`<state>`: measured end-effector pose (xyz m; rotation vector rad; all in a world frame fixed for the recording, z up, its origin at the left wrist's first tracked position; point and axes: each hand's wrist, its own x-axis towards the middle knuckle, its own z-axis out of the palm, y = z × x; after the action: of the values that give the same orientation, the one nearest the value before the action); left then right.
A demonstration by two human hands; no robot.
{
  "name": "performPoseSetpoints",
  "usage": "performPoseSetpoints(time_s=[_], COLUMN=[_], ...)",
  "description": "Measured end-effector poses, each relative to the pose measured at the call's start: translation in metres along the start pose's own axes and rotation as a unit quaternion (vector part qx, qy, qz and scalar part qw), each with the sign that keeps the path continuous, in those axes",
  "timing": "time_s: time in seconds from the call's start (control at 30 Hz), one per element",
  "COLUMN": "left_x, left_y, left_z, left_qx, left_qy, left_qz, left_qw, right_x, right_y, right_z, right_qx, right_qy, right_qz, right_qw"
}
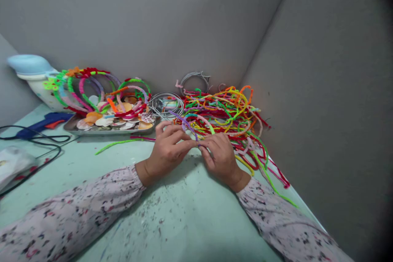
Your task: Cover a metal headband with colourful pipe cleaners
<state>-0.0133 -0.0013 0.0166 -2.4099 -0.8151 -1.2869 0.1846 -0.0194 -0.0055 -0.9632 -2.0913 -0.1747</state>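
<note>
- Left hand (170,143): fingers curled and drawn in, thumb and forefinger tips closed in a narrow pinch on the purple part of a fuzzy loop (202,119)
- Right hand (222,153): likewise narrow, its fingertips meeting those of the left hand at the same purple part, so that the exact grip of each fingertip is hidden
- Fuzzy loop: arched just beyond both hands, above the near edge of the pile, in purple, blue, pink and green; its green end passes behind the right hand
- Pile of fuzzy stems (221,108): a loose heap in red, yellow, orange, green and pink, beyond and to the right of the hands
- Metal tray (109,132): shallow, left of the pile, holding seashells (104,121) in white and orange, with fuzzy-wrapped hoops (82,90) standing over and behind them
- Wire coil (153,108): between tray and pile; a second grey coil (195,73) stands at the wall
- White container (39,90): tilted, with a blue top, left of the hoops; contents not visible
- Blue tool (37,126): on the pale green table (172,221) left of the tray, near a black cord (58,147)
</note>
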Motion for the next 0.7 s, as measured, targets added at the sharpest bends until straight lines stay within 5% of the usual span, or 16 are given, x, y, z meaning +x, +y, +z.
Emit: performPoseSetpoints(time_s=[0.7], left_x=[-0.0006], left_y=[0.0001], left_z=[-0.0030], left_qx=[0.034], left_qy=[0.008], left_qz=[0.048], left_qw=[0.998], right_x=[0.0002], right_y=[-0.0014], right_z=[-0.0004], right_qx=[-0.014], right_qy=[0.015], right_qz=[-0.009], right_qw=[1.000])
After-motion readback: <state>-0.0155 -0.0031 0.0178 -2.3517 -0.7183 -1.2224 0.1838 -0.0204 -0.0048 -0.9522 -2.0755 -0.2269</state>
